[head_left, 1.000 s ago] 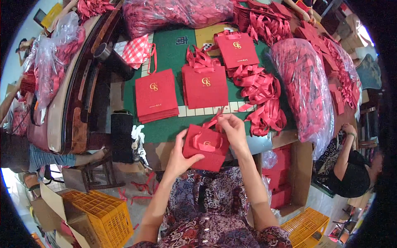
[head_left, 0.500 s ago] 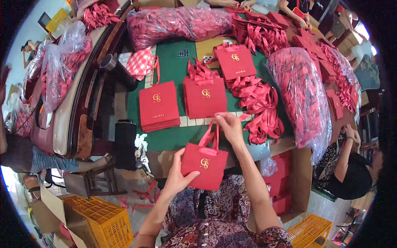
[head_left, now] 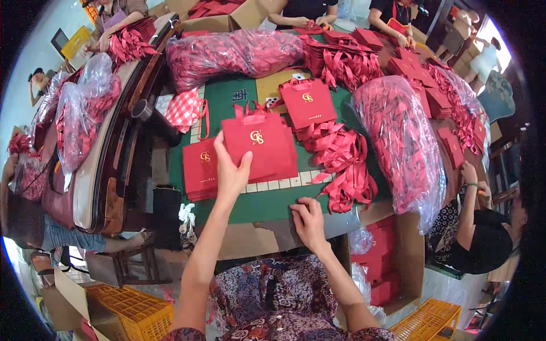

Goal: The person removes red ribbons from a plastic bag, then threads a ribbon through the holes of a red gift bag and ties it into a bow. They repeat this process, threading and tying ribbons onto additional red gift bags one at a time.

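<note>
**Bag (head_left: 257,150) in left hand (head_left: 232,173), over middle stack (head_left: 292,159)**

Nearest, at the lower edge: floral clothing (head_left: 278,292), with 2 orange crates (head_left: 429,321) well apart, 1 on each side. Right of the lap, open carton (head_left: 409,256) with red goods and clear plastic inside.

Over the near part of the green table (head_left: 264,211), right hand (head_left: 310,223): fingers half-curled, slightly apart. Cannot tell whether touching the surface.

Farther in and to the left, left hand clamped on the bag: thumb on the red front, fingers at the left edge. Gold mark facing up, ribbon handle at the far end. Cannot tell whether resting fully on the middle stack. Just left, partly covered, left stack (head_left: 199,170). Beneath the bag's near edge, row of pale tiles (head_left: 278,184).

To the right, ribbon heap (head_left: 347,165), with upper stack (head_left: 310,108) just beyond. To the left, dark flask (head_left: 156,122) near checked cloth (head_left: 183,112).

Farther, 2 plastic sacks (head_left: 404,148) with red contents, 1 along the right, 1 across the far side. Beyond, at the far edge, 2 co-workers (head_left: 293,10) in dark tops.
</note>
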Tool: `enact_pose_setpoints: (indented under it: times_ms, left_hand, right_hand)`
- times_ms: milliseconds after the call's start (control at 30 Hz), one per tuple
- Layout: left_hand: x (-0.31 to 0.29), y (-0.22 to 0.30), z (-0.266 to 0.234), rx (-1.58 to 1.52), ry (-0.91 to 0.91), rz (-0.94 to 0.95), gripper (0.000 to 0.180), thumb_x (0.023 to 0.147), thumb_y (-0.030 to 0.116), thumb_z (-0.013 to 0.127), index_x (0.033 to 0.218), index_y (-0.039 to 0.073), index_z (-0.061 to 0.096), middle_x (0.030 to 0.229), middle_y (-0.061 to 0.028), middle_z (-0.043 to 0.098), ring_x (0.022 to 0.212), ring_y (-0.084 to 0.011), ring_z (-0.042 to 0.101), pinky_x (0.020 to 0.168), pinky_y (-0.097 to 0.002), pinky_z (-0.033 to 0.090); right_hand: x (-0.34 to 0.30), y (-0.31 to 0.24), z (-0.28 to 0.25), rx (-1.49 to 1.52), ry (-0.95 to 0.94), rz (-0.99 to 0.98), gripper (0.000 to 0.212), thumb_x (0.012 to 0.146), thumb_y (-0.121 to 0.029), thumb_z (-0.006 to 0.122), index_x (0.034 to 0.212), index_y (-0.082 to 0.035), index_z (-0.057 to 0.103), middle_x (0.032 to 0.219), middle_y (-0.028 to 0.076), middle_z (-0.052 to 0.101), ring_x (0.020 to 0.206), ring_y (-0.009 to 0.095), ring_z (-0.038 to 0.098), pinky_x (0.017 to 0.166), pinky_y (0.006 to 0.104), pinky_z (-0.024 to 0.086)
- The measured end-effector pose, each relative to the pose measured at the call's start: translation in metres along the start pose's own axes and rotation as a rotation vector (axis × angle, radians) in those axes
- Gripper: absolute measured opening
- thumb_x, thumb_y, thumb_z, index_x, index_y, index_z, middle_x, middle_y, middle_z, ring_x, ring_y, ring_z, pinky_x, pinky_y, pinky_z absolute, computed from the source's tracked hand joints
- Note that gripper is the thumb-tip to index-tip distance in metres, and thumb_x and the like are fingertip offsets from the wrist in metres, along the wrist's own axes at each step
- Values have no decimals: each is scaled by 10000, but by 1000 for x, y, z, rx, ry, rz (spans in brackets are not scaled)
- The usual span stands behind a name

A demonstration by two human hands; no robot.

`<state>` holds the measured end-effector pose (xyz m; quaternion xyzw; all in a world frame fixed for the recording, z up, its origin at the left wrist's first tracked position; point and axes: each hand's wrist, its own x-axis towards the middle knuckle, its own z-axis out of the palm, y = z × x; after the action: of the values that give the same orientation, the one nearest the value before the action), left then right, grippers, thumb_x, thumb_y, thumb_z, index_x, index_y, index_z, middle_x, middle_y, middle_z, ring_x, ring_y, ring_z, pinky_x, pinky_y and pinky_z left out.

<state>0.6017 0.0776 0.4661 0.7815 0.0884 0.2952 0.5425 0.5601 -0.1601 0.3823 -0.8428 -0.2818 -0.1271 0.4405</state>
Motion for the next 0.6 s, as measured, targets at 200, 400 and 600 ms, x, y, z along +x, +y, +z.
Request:
enact_pose_setpoints:
  times_ms: [200,400,600]
  left_hand:
    - [-14,-50,35,397,-20,-94,847,849,78,682,1482,-108,151,1412,-352,350,1305,-481,404,1105,-468,353]
    - [-18,-29,24,547,5,119,844,816,23,669,1489,-103,174,1415,-327,302,1298,-479,331,1112,-540,282]
    - [19,-55,-47,933,22,158,624,865,94,632,1427,-21,389,1418,-219,421,1289,-409,387,1098,-519,318]
  right_hand:
    - [1,1,-4,42,7,25,198,823,33,670,1008,-37,662,1061,162,615,1003,361,593,864,423,496]
    - [36,14,-19,-274,65,-17,319,788,42,637,1091,-57,647,1084,136,602,1033,353,556,886,443,476]
    - [47,39,-19,-381,30,0,180,836,-32,646,1011,-69,631,1036,125,583,982,348,543,826,446,470]
